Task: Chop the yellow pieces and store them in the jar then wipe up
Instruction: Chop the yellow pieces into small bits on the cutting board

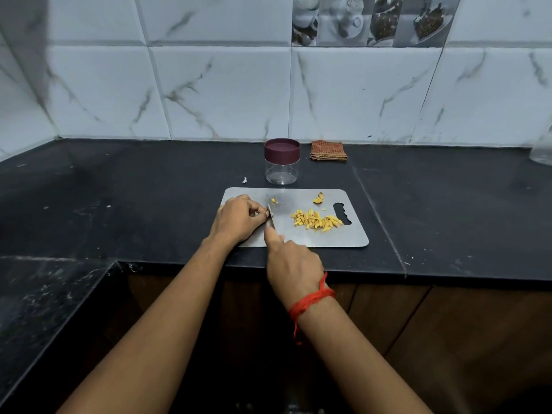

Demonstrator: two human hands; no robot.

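**Desk:** What have the hands got hold of?

**Operator:** From my feed, the right hand (294, 262) is closed around a knife (271, 218), forefinger laid along its back, the blade angled down onto the steel cutting board (313, 237); the handle is hidden in the fist. The left hand (239, 218) has its fingertips (264, 211) pinched together right against the blade. I cannot tell whether a piece is pinned under them. A red thread (310, 303) is tied round the right wrist.

**Desk:** And the yellow pieces?

**Operator:** I see a heap of chopped yellow strips (316, 221) on the board's right half, just beside its handle slot (343, 213). A few small yellow bits (273, 201) lie just beyond the knife tip, and one larger yellow chunk (318, 198) sits near the far edge.

**Desk:** The jar?

**Operator:** The clear jar (281, 171) stands upright just behind the board, its maroon lid (281, 147) on. I see nothing inside it. A folded orange checked cloth (328, 150) lies beside it, against the marble-patterned tiled wall (227, 91). Everything rests on the black stone counter (134, 189), where a white scrap (244, 180) lies left of the jar.
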